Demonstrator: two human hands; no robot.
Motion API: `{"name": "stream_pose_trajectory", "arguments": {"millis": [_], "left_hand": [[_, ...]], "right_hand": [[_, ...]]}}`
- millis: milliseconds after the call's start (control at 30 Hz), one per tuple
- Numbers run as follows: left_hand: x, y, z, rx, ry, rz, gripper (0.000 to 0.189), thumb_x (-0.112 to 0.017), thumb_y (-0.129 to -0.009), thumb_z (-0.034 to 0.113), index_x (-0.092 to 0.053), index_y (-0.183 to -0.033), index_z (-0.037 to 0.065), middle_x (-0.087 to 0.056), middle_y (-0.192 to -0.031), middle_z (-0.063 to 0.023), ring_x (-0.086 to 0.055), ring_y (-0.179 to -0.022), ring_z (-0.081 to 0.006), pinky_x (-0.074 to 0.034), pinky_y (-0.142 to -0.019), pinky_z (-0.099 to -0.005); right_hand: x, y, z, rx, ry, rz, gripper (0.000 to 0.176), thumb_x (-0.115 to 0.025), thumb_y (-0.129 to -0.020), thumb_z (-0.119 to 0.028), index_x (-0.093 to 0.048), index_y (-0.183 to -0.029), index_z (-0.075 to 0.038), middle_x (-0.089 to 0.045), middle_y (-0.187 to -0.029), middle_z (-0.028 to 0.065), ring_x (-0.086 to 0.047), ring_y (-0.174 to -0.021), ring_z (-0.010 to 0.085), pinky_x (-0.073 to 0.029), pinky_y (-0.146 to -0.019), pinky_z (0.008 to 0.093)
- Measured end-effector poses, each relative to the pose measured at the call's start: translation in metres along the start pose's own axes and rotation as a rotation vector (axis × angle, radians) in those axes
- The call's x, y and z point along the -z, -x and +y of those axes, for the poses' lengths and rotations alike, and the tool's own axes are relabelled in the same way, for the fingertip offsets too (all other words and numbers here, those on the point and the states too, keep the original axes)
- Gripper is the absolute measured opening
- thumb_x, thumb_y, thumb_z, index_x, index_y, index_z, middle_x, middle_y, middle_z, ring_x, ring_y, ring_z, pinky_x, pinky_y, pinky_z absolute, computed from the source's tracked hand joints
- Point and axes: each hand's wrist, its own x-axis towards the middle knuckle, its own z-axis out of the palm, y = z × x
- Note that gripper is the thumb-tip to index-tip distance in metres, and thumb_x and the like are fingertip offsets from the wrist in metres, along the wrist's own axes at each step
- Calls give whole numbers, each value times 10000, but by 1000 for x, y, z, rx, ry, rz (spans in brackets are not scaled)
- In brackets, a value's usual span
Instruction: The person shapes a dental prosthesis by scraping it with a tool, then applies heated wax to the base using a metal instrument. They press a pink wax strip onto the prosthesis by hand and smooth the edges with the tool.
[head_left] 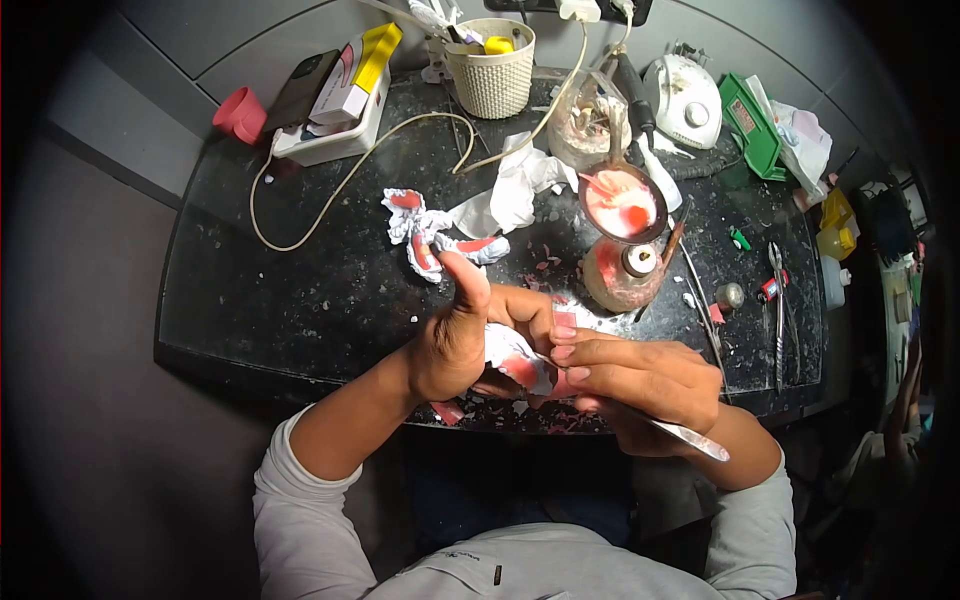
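My left hand (458,335) is closed around a white piece with a pink patch (518,370), which looks like a plaster cast with wax on it. Its thumb stands up, away from the piece. In my right hand (655,385) is a slim metal spatula (700,440); the handle sticks out below the palm and the working end is hidden by my fingers. A small pink wax strip (564,322) shows at the right fingertips, which meet the cast's right side. Just beyond my hands, a metal ladle of pink wax (622,208) sits above a glass spirit burner (612,282).
More white pieces with pink patches (420,235) lie beyond my left hand, near crumpled tissue (512,190). A woven basket (492,75), a white box (335,135) and a cable line the back. Metal tweezers (779,320) lie right; pink scraps litter the black tabletop (260,290).
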Motion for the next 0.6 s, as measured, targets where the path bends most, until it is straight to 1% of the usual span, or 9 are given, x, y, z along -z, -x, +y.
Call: {"name": "stream_pose_trajectory", "arguments": {"millis": [67, 133, 267, 333, 467, 533, 600], "left_hand": [[-1, -1, -3, -4, -36, -15, 1077, 24, -722, 899, -584, -815, 15, -606, -755, -25, -523, -672, -75, -432, -609, -213], [-4, -3, -9, -80, -34, 46, 1058, 13, -748, 904, -554, -745, 11, -582, -662, -25, -481, -534, -57, -363, -469, -192], [-6, 0, -1, 0, -33, 40, 1040, 1, -738, 914, -538, -732, 25, -572, -657, -12, -464, -527, -53, -348, -462, -191], [-6, 0, 0, 99, 26, 24, 1018, -7, -726, 923, -514, -715, 40, -552, -643, 6, -445, -524, -49, -332, -457, -191], [-5, -1, -1, 46, -53, -13, 1005, 1, -719, 924, -497, -705, 52, -525, -626, 24, -427, -525, -44, -322, -458, -197], [-4, -2, -5, 11, -74, -18, 1006, 5, -713, 926, -496, -704, 55, -511, -615, 31, -416, -527, -41, -316, -461, -200], [-6, -3, -1, 13, -97, -8, 1005, 9, -711, 926, -494, -696, 56, -509, -612, 31, -415, -528, -42, -317, -463, -204]], "right_hand": [[0, 0, -1, 15, -8, -12, 234, -773, -804, -8, -689, -1020, 21, -718, -1004, 174, -732, -919, 283, -616, -730, 338], [0, 1, -2, -41, -66, -72, 211, -740, -834, 6, -673, -1034, 13, -719, -1039, 190, -712, -1021, 329, -603, -834, 412], [-4, 2, -2, -20, -55, -88, 251, -762, -809, 8, -678, -1045, 11, -719, -1049, 181, -710, -1027, 327, -605, -837, 409], [-7, 3, 1, 14, -62, -69, 271, -773, -793, 12, -689, -1050, 7, -720, -1053, 170, -713, -1019, 322, -608, -833, 396], [-7, 3, 2, 19, -46, -69, 269, -773, -790, 16, -697, -1047, 6, -722, -1053, 163, -720, -1000, 315, -610, -826, 383], [-8, 4, 4, 53, -27, -64, 268, -784, -772, -26, -699, -1021, 31, -712, -1034, 166, -724, -978, 289, -610, -753, 333], [-9, 4, 5, 54, -28, -67, 269, -785, -772, -30, -699, -1021, 30, -712, -1034, 165, -724, -976, 289, -611, -754, 335]]}}
